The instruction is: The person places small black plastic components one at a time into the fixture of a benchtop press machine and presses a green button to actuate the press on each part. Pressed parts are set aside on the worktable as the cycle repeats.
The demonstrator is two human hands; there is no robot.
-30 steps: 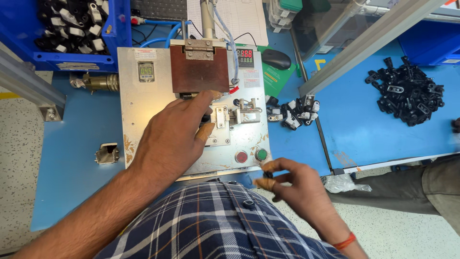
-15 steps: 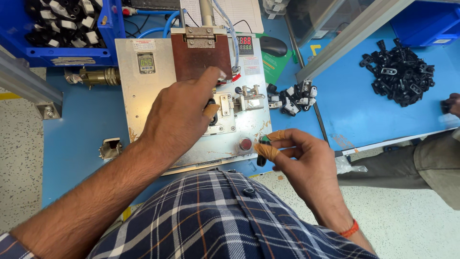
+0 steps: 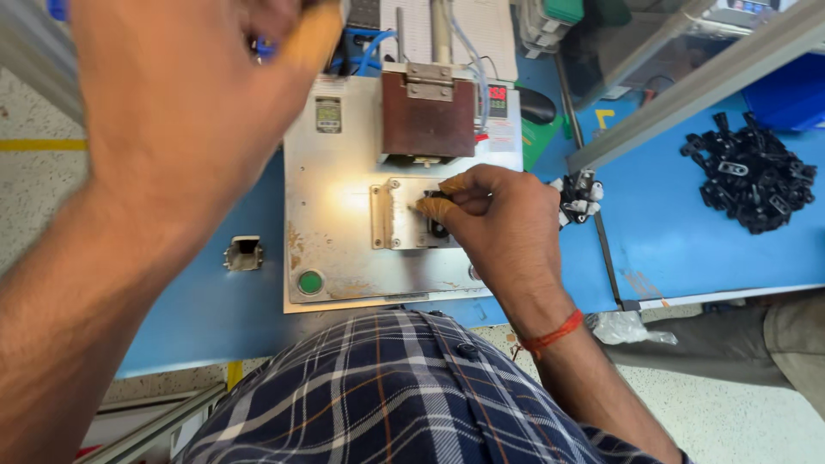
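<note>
Item: my right hand (image 3: 503, 219), red thread band at the wrist, rested on the small fixture plate (image 3: 400, 215) in the middle of the steel press base (image 3: 344, 232). Thumb and forefinger were pinched shut on a small black part (image 3: 438, 225), held against the plate just below the brown press head (image 3: 428, 116).

Item: my left hand (image 3: 185, 94) was raised close to the camera, blurred, over the upper left of the base. Whether it was open or gripping something I could not tell; a blue bit showed near its fingers.

Item: green round button (image 3: 310, 282), near corner of the base, untouched.

Item: small metal bracket (image 3: 244, 253) on the blue table (image 3: 687, 241), left of the base.

Item: heap of black parts (image 3: 752, 176), far right on the table, well apart from my hands. A smaller cluster of parts (image 3: 580, 193) lay just beside my right hand.
</note>
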